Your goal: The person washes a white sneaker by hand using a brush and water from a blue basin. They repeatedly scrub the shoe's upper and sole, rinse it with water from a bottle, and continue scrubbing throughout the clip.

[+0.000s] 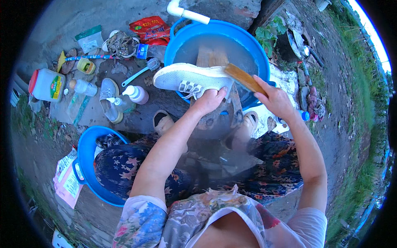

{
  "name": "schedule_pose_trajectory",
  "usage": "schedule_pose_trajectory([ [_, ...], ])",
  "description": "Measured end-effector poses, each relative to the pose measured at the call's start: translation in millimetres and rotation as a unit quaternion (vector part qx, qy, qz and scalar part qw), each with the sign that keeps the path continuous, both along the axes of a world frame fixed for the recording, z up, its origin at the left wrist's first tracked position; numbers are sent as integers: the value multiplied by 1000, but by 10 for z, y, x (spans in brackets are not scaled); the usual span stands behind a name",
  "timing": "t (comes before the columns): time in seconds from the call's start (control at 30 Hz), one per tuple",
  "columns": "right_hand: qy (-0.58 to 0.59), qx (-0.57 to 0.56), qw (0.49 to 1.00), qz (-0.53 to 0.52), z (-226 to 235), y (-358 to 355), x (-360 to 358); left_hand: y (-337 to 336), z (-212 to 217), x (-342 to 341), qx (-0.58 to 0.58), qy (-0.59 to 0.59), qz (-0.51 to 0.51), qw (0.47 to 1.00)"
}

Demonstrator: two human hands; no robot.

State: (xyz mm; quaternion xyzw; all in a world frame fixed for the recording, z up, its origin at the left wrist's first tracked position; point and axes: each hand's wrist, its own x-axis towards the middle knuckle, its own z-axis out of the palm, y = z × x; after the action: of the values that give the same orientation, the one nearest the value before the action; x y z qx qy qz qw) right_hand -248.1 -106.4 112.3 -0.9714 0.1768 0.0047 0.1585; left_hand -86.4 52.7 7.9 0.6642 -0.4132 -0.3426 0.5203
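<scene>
My left hand point(213, 99) grips a light grey mesh sneaker point(175, 78) with white laces, its toe pointing left and its white sole edge facing away from me. My right hand point(275, 97) is closed on a wooden scrubbing brush point(244, 77), whose far end meets the heel end of the sole. Beneath the shoe a wooden board point(210, 58) leans into a large blue basin point(265, 58) of cloudy water. Whether the bristles press on the sole is hard to make out.
A matching sneaker point(109, 97), a pump bottle point(136, 94) and a blue-handled brush point(142, 73) lie to the left. Farther left stands a red-lidded jar point(46, 84). A white pipe point(188, 13) overhangs the basin. Another blue tub point(86, 155) sits by my left knee.
</scene>
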Motion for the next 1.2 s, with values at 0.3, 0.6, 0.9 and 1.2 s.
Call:
schedule_pose_trajectory([
  [0.3, -23, 9, 998, 65, -137, 143, 416, 14, -102, 8, -4, -5, 39, 999],
  [0.6, -40, 88, 995, 24, -242, 308, 513, -36, -7, -101, -38, -189, 51, 980],
  [0.9, -169, 311, 908, -223, -93, 305, 199, -91, 892, 172, 37, -314, 115, 942],
  [1.2, -136, 251, 936, -206, -375, 783, 314, -50, 235, 570, -7, 395, 158, 905],
])
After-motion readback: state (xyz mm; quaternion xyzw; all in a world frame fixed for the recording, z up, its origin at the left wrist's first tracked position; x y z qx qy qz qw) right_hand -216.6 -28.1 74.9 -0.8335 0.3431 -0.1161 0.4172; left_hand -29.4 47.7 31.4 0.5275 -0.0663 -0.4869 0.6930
